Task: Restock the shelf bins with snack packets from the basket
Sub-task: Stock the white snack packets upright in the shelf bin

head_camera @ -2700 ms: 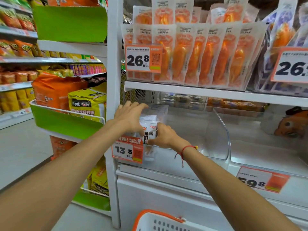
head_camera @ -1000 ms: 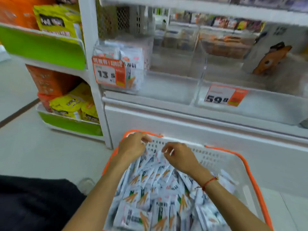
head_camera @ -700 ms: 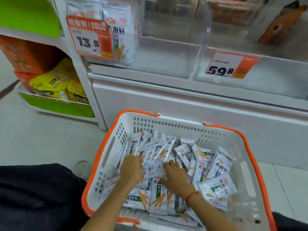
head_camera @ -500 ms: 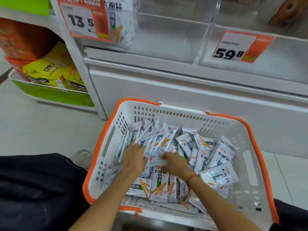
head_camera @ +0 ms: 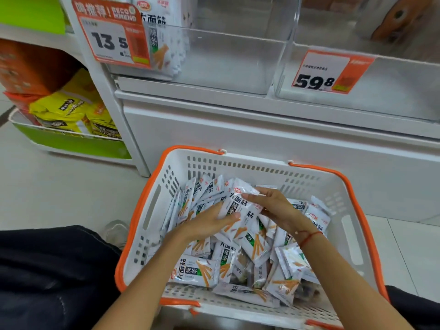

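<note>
A white basket with an orange rim (head_camera: 250,166) stands on the floor below the shelf, full of white snack packets (head_camera: 197,272) printed with orange sticks. Both hands are inside it. A bunch of packets (head_camera: 238,208) stands upright between them: my left hand (head_camera: 207,222) grips it from the left and my right hand (head_camera: 273,206) from the right, fingers over the top edge. Above, a clear shelf bin (head_camera: 228,65) holds several of the same packets (head_camera: 164,39) at its left end.
A 13.5 price tag (head_camera: 112,36) hangs on the bin's front, a 59.8 tag (head_camera: 331,72) on the neighbouring clear bin. A white cabinet front (head_camera: 262,129) lies behind the basket. Yellow and orange bags (head_camera: 69,110) fill a green tray at left. My dark-clothed knee (head_camera: 47,270) is beside the basket.
My hands left the shelf bin and dropped into the basket. In the last half second they gathered a bunch of packets and raised it upright between them.
</note>
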Available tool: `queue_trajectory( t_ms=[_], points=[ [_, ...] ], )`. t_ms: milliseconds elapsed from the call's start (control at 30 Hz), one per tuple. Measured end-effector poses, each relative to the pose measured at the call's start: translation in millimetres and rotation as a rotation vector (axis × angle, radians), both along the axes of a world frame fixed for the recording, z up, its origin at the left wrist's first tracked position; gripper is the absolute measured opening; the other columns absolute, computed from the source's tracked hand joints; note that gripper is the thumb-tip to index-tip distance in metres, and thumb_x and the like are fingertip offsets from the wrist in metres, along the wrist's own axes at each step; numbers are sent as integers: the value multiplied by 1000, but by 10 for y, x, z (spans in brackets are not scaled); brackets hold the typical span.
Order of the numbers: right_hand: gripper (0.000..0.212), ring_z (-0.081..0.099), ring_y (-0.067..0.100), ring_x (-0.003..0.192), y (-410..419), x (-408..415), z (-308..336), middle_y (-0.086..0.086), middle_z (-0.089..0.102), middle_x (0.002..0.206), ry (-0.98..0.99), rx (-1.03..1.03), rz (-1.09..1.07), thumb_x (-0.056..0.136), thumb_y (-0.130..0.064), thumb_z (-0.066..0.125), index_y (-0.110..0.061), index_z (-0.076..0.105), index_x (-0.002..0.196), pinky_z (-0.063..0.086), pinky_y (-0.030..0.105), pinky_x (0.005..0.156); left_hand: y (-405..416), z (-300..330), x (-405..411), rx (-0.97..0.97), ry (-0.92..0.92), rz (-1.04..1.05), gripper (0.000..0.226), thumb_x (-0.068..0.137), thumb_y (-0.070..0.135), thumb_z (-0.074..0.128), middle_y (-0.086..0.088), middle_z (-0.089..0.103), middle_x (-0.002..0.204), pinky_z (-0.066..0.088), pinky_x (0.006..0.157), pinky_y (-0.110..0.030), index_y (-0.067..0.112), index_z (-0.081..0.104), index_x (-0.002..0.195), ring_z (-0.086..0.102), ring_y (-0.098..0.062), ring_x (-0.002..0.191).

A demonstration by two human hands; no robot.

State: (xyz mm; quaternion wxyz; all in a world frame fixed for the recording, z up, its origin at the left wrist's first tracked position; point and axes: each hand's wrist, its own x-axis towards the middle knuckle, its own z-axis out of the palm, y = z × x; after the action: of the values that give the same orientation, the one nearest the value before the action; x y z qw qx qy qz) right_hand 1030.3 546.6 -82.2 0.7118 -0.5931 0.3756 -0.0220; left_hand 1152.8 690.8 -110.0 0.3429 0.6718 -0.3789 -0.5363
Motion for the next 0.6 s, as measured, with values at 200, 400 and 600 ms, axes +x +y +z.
queue_trajectory(
  t_ms=[200, 400, 600],
  points=[
    [57, 61, 19, 110, 54, 331, 484, 4, 64, 122, -125, -1, -17, 79, -44, 72, -14, 58, 125, 49, 34, 96, 82, 463, 284, -179, 78, 312, 59, 95, 50, 43, 16, 31, 147, 25, 108, -21, 29, 26, 147, 32, -2, 132],
    [13, 64, 13, 80, 172, 674, 1124, 3, 68, 90, -234, -334, 102, 94, -14, 56, -20, 64, 103, 53, 23, 75, -4, 1021, 623, -379, 139, 601, 51, 90, 50, 53, 9, 57, 131, 41, 103, -33, 27, 46, 135, 53, -11, 121],
    [26, 66, 12, 76, 303, 1086, 1724, 4, 73, 90, -475, -620, 38, 96, -7, 50, -24, 67, 105, 55, 29, 74, -106, 1613, 857, -619, -102, 614, 23, 103, 21, 34, 0, 48, 132, 43, 86, -13, 26, 39, 125, 49, -13, 122]
  ],
)
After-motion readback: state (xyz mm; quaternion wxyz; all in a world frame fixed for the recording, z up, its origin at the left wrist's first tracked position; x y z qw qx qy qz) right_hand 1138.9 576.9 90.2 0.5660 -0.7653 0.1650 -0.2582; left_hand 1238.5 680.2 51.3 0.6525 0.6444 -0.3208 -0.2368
